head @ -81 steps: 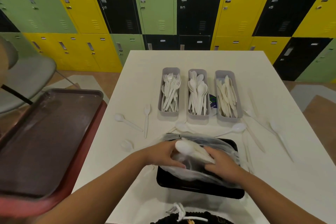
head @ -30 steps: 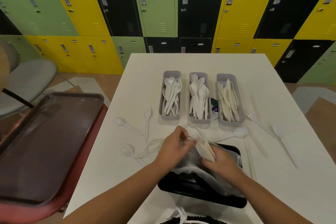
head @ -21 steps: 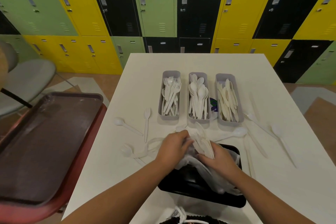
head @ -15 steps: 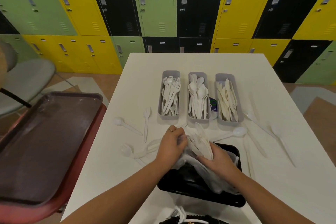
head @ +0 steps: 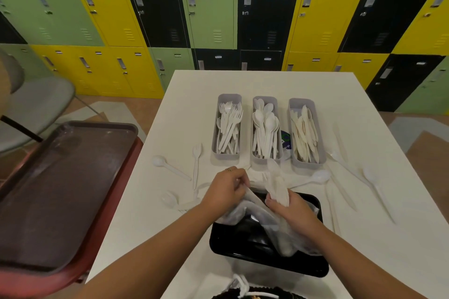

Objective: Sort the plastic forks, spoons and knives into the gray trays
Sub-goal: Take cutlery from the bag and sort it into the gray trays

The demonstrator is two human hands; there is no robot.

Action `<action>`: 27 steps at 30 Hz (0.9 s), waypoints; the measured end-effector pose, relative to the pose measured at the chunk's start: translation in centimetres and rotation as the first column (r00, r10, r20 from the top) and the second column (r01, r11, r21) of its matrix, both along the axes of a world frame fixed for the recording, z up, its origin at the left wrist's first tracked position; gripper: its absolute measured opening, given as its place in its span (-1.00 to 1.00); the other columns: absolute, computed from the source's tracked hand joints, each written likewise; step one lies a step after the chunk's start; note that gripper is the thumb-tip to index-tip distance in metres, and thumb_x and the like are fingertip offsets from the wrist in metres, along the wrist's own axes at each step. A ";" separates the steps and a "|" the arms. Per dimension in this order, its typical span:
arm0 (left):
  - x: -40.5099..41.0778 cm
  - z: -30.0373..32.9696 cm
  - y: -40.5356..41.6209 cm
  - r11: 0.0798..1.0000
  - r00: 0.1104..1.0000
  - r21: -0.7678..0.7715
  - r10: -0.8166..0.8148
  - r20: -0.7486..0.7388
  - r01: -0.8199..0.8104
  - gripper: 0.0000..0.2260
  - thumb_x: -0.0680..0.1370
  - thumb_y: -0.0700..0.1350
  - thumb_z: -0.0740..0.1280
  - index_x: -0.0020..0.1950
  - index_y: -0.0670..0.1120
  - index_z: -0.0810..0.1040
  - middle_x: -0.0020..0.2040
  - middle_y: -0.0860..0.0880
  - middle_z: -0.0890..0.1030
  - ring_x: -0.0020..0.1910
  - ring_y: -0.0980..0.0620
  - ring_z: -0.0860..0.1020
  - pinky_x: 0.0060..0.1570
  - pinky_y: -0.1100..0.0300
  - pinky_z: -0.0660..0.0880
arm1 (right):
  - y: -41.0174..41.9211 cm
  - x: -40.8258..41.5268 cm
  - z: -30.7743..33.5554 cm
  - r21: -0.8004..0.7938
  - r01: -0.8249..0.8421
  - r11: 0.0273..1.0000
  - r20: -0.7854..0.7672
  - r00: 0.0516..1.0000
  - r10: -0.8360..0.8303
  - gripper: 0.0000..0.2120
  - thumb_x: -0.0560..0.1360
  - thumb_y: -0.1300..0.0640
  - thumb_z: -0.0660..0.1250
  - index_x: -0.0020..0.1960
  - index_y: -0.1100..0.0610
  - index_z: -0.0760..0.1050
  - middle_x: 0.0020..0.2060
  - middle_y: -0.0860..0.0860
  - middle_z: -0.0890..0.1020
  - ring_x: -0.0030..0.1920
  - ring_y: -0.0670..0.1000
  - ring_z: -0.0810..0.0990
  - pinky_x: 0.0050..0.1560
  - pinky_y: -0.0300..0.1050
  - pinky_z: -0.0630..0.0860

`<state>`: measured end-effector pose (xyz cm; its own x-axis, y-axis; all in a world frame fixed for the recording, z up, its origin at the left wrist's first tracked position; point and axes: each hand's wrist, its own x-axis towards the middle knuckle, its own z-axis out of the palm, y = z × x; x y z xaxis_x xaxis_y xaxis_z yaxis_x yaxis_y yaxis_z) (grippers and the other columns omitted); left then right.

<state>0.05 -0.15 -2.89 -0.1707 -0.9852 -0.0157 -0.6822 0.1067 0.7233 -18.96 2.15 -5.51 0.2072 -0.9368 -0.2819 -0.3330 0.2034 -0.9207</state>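
White desk [head: 364, 109]: left hand [head: 224, 189] pinches clear plastic bag [head: 279, 230], right hand [head: 289, 209] grips white plastic cutlery bundle [head: 277, 184]; loose grip could scatter pieces.

A locker room: green, yellow and black lockers [head: 209, 5] behind a white table [head: 364, 109].

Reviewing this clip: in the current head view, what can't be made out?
- Bundle in the right hand: white cutlery, kinds and count blurred together.
- Plastic bag: what remains inside is veiled by its crumpled film.
- Black tray: most of its floor is hidden by bag and hands.
- Left hand: grips the bag's edge; fingertips hidden behind it.
- Sticker between two gray trays: print too small, partly covered.
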 end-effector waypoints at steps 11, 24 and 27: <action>-0.5 0.2 0.6 0.979 0.990 0.150 -0.142 0.000 0.141 -0.82 0.55 -0.12 0.30 -0.17 -0.19 0.57 -0.32 -0.05 0.50 -0.30 0.05 0.42 -0.30 0.33 0.28 | -0.6 -0.2 0.3 -0.032 -0.036 0.999 -0.007 0.999 0.036 -0.93 0.43 0.20 0.42 -0.18 0.08 0.55 -0.36 -0.09 0.60 -0.32 -0.22 0.54 -0.23 -0.40 0.45; 0.3 -0.1 0.3 0.977 0.994 0.212 0.016 -0.108 0.007 -0.75 0.54 -0.19 0.29 -0.34 -0.01 0.42 -0.41 0.10 0.44 -0.38 0.22 0.39 -0.33 0.41 0.28 | -0.8 0.9 1.2 -0.127 -0.198 0.972 -0.228 0.959 0.165 -0.79 0.38 0.07 0.49 -0.22 -0.18 0.49 -0.34 -0.20 0.61 -0.28 -0.34 0.56 -0.23 -0.48 0.41; 0.7 -0.1 0.0 0.978 0.997 0.208 0.012 -0.073 0.003 -0.81 0.53 -0.19 0.31 -0.29 -0.05 0.46 -0.39 0.13 0.45 -0.37 0.24 0.39 -0.33 0.46 0.29 | -1.3 0.3 1.4 -0.005 -0.315 0.949 -0.344 0.892 0.294 -0.90 0.41 0.01 0.42 -0.22 -0.14 0.52 -0.29 -0.15 0.64 -0.23 -0.25 0.57 -0.15 -0.37 0.50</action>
<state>0.75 -0.15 -2.98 -0.1744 -0.9624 -0.2080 -0.6266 -0.0545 0.7775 -18.69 0.87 -4.08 0.3879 -0.8601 -0.3313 -0.6603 -0.0085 -0.7510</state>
